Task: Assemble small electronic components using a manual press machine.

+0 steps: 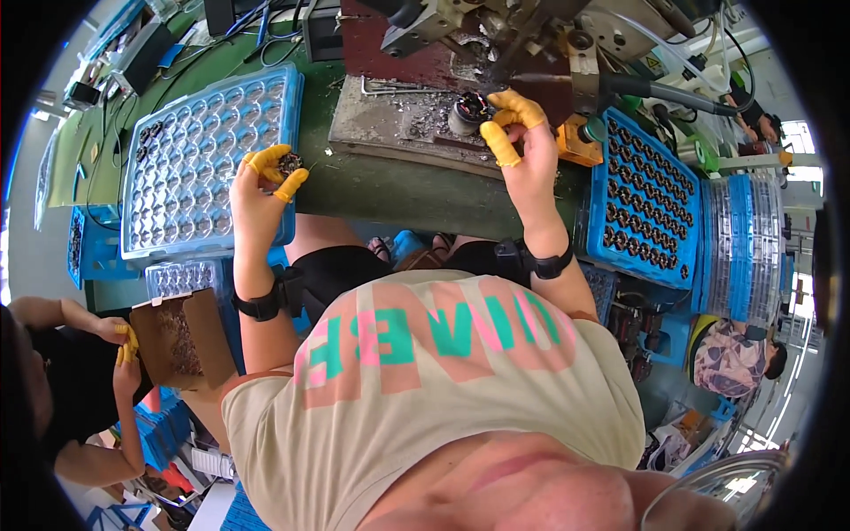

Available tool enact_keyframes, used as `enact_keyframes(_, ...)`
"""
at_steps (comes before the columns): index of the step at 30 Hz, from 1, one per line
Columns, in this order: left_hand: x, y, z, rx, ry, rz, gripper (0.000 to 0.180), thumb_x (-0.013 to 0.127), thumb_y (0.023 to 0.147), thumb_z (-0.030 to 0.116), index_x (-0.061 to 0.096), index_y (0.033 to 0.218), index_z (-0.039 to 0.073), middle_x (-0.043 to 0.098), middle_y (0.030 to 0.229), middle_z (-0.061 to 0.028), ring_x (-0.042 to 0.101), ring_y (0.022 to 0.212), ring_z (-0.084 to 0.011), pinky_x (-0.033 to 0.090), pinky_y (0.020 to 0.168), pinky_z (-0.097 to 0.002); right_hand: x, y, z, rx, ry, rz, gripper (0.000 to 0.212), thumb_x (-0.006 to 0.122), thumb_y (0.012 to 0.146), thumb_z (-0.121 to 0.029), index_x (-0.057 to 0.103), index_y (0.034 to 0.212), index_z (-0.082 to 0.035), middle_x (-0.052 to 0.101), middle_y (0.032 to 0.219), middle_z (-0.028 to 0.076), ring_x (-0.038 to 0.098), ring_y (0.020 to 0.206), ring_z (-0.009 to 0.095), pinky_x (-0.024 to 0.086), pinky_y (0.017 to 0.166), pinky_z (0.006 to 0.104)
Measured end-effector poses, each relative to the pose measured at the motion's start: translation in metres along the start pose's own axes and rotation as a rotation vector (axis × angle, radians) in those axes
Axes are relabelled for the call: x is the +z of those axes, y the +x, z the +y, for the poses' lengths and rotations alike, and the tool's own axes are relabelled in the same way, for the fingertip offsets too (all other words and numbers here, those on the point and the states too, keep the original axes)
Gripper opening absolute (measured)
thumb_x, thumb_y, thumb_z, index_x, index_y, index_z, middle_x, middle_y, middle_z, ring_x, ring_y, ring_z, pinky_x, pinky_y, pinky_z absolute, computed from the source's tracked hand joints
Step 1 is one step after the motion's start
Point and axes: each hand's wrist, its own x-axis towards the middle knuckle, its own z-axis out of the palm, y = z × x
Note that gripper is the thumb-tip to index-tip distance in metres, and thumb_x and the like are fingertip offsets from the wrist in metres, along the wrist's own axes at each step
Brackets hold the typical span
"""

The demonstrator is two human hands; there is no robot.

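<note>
My left hand (263,181), in yellow finger cots, pinches a small dark round part with copper-coloured bits (289,163), by the right edge of a clear tray with round pockets (199,168). My right hand (526,142), also in yellow finger cots, is beside a round metal holder (461,125) on the machine's base. Its thumb and forefinger are spread apart, with nothing visible between them. Another dark round part (475,107) sits in the top of that holder. A few similar parts (150,142) lie in the clear tray's upper left pockets.
A blue tray full of dark round parts (646,199) stands right of the machine base (376,128). Stacked clear trays (744,239) stand beyond it. Machine arms hang above the holder. At lower left, another person's hands (124,341) are near a cardboard box (208,327).
</note>
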Motion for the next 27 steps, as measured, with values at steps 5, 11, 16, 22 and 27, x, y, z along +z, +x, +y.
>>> enact_keyframes(5,-0.002,0.001,0.002,0.04,0.071,-0.012,0.035,0.079,0.076,0.006,0.068,0.109,0.003,0.058,0.091,-0.0008,0.055,0.07,-0.0079,0.046,0.065,-0.0218,0.012,0.008,-0.014,0.039,-0.205,-0.031,0.04,0.084,0.072,-0.015,0.066,0.107,-0.005,0.062,0.097,0.004,0.057,0.076,0.013,0.046,0.066,0.0268)
enact_keyframes(11,0.001,0.006,0.035,0.055,0.095,-0.005,0.039,0.083,0.07,0.012,0.069,0.105,0.004,0.062,0.091,-0.0054,0.059,0.074,-0.0155,0.048,0.069,-0.0279,-0.017,0.016,-0.014,-0.053,-0.209,0.007,0.042,0.085,0.071,-0.017,0.069,0.109,-0.008,0.061,0.093,0.002,0.053,0.073,0.011,0.042,0.064,0.0228)
enact_keyframes(16,0.043,0.03,0.116,0.267,-0.046,-0.146,0.042,0.083,0.07,0.013,0.069,0.109,0.006,0.059,0.092,-0.0064,0.058,0.082,-0.0176,0.047,0.079,-0.028,-0.052,-0.034,-0.005,-0.011,-0.174,0.099,0.043,0.084,0.069,-0.007,0.067,0.109,-0.007,0.057,0.09,-0.001,0.044,0.066,0.008,0.037,0.059,0.0217)
enact_keyframes(22,0.1,0.053,0.13,0.447,-0.109,-0.159,0.044,0.086,0.067,0.02,0.068,0.104,0.004,0.062,0.094,-0.0094,0.062,0.087,-0.0244,0.05,0.078,-0.0328,-0.057,-0.105,0.004,0.004,-0.269,0.012,0.048,0.085,0.068,-0.008,0.064,0.111,-0.004,0.059,0.095,0.003,0.05,0.068,0.011,0.038,0.057,0.0228)
enact_keyframes(27,0.12,0.058,0.125,0.431,-0.092,-0.134,0.048,0.087,0.067,0.023,0.065,0.101,-0.002,0.062,0.099,-0.012,0.062,0.091,-0.0274,0.049,0.082,-0.0344,-0.06,-0.117,0.015,0.046,-0.304,0.048,0.048,0.085,0.068,-0.007,0.064,0.112,-0.004,0.058,0.095,0.003,0.049,0.067,0.01,0.037,0.056,0.0221)
